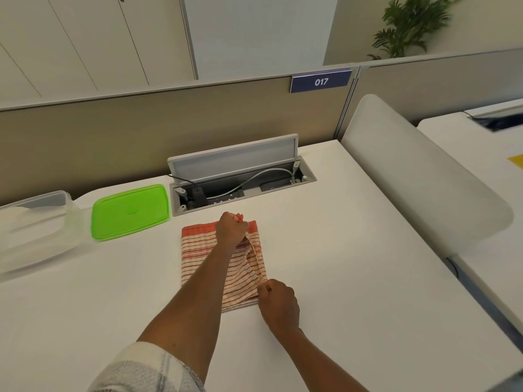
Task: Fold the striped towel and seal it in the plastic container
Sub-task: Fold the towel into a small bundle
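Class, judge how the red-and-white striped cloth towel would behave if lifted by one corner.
The red-and-white striped cloth towel would probably droop: it already sags between the left hand and right hand. It looks thin, so likely light. The folds would probably fall open, since only the pinches hold them.

This is an open-plan office, at one numbered desk among several. A low beige partition (141, 131) runs along the back of the white desk (339, 264), and a blue sign reading 017 (321, 81) sits on its top edge. Set into the desktop is a cable hatch (240, 179) with its lid propped up, showing sockets and a grey lead. Pale cupboard doors (85, 38) line the wall behind, a potted palm (410, 24) stands beyond the divider, and another white desk (481, 154) adjoins on the right.
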Demonstrator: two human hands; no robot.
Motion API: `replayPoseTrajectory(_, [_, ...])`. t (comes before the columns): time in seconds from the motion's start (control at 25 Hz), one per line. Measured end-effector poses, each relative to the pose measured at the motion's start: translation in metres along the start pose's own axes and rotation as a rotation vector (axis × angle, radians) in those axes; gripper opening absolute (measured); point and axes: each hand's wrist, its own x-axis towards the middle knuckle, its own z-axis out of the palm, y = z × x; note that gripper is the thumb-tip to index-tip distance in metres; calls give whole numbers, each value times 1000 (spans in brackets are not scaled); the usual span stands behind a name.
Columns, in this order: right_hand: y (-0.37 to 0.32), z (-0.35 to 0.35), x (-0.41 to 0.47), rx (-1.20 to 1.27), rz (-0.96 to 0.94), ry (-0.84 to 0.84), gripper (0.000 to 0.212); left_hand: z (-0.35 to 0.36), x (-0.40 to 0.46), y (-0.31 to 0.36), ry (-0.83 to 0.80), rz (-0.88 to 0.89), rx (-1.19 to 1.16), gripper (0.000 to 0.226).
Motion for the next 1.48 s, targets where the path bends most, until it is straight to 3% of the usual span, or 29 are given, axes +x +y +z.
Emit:
replayPoseTrajectory(0.12, [6, -1, 5, -42, -18, -46, 34, 8, 1, 1, 14, -26, 15, 28])
replayPoseTrajectory(0.24, [9, -1, 4, -119, -68, -67, 38, 14, 2, -1, -21, -66, -6, 19])
replayPoseTrajectory(0.36, [13, -3, 3, -193, -84, -64, 41, 18, -2, 0, -29, -93, -82, 34])
replayPoseTrajectory(0.48, [15, -9, 0, -218, -55, -76, 40, 16, -6, 0, -52, -61, -150, 34])
replayPoseTrajectory(0.6, [13, -13, -6, -156, -105, 25, 32, 10, -13, -6, -88, 74, -195, 30])
replayPoseTrajectory(0.68, [7, -12, -9, -125, -250, 96, 28, 3, -22, -16, -65, 240, -84, 27])
replayPoseTrajectory(0.8, [-7, -2, -7, -143, -443, 59, 40, -9, -35, -48, -8, 398, 134, 32])
replayPoseTrajectory(0.96, [-18, 5, 3, -232, -369, -108, 57, -34, -51, -99, -45, 432, 516, 49])
replayPoseTrajectory(1.08, [-13, 5, 7, -383, -309, -134, 60, -55, -61, -129, -130, 468, 704, 58])
replayPoseTrajectory(1.2, [-7, 4, 6, -371, -315, -65, 54, -70, -69, -143, -151, 475, 783, 60])
replayPoseTrajectory(1.4, [0, 8, -6, -440, -637, 51, 50, -94, -91, -160, -164, 603, 802, 57])
replayPoseTrajectory(1.48, [5, 8, -8, -482, -676, 26, 49, -102, -103, -175, -210, 664, 858, 55])
